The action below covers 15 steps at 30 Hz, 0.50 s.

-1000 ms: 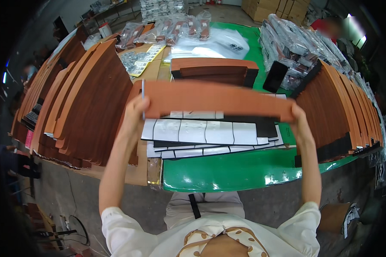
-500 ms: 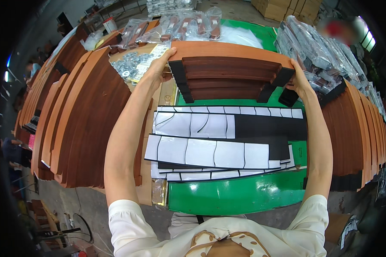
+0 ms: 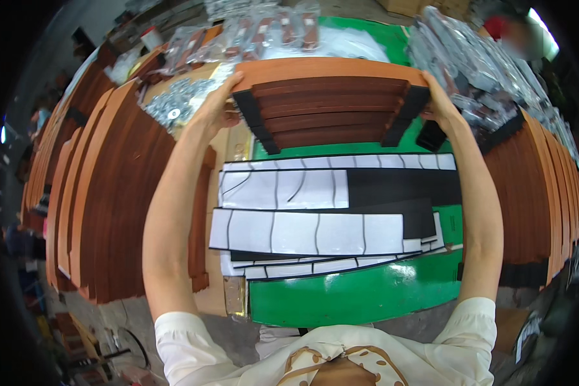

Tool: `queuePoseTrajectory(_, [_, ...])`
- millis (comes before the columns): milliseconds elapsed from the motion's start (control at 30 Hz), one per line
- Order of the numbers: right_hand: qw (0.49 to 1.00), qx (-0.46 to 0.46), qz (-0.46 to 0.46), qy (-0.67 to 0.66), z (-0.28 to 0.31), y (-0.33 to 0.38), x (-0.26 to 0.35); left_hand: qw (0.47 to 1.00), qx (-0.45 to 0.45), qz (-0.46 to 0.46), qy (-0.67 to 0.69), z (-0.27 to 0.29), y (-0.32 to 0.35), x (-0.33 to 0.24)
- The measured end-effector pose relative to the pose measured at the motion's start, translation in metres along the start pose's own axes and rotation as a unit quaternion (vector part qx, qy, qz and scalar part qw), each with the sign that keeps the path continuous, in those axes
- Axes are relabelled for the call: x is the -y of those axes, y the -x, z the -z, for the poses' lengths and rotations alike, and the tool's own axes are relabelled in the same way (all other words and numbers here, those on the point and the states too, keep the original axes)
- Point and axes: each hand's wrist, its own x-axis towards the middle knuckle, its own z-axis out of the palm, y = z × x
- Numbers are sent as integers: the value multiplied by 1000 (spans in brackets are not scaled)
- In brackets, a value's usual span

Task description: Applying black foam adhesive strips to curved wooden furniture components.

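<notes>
Between my two hands is a short stack of brown wood-grain boards [image 3: 331,96] with black strips near both ends, at the far side of the green work surface [image 3: 354,299]. My left hand [image 3: 220,108] is closed around its left end, thumb on the top edge. My right hand [image 3: 440,106] grips the right end, its fingers partly hidden behind the boards. Nearer to me lie black strips [image 3: 402,186] with white backing pieces [image 3: 302,233], overlapping in a loose pile. Beside my left hand is a heap of small shiny metal parts [image 3: 180,100].
Tall stacks of brown boards stand on the left [image 3: 119,193] and right [image 3: 514,199], close to my forearms. Plastic-wrapped brown parts [image 3: 264,35] lie at the back. More wrapped pieces [image 3: 469,58] are piled at the back right, near a black object [image 3: 431,137] by my right hand.
The boards and both my hands have shifted somewhat left, and the whole view has moved a little. My grip on both ends stays the same.
</notes>
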Motion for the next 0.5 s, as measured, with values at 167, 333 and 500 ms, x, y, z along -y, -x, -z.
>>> queuePoseTrajectory(167, [999, -1, -2, 34, -17, 0, 7, 999, 29, 14, -32, 12, 4, -2])
queuePoseTrajectory(333, [998, -31, -13, 53, -12, 3, 8, 998, 30, 6, -52, 2, 10, -7])
queuePoseTrajectory(500, [998, -24, -3, 58, -19, 5, 14, 998, 20, 13, -59, 12, 4, -5])
